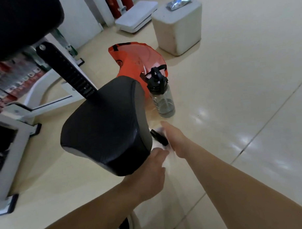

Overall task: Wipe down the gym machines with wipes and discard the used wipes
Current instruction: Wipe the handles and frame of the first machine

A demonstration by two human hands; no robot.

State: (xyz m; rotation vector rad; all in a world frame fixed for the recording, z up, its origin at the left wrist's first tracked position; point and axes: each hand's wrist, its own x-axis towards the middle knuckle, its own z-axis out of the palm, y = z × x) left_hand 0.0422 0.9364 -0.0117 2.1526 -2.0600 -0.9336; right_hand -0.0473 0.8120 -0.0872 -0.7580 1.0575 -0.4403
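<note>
Wipe [157, 145]: white and blurred, lay just off the right edge of the black seat pad [106, 124], around a short black lever [159, 139] running down-right.
Right hand [173, 139]: nearer, touched the wipe from the right; grip too blurred to tell.
Left hand [155, 167]: reached in from below, fingertips at the wipe; open or closed unclear.
Surface: padded seat, glossy and tilted.
Room: pale tiled floor [240, 94] held a water bottle [163, 98], an orange bag [136, 61] and a white bin [178, 31] well beyond.

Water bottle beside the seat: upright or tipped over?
Upright. The bottle stands on its base on the floor, black cap uppermost.
</note>
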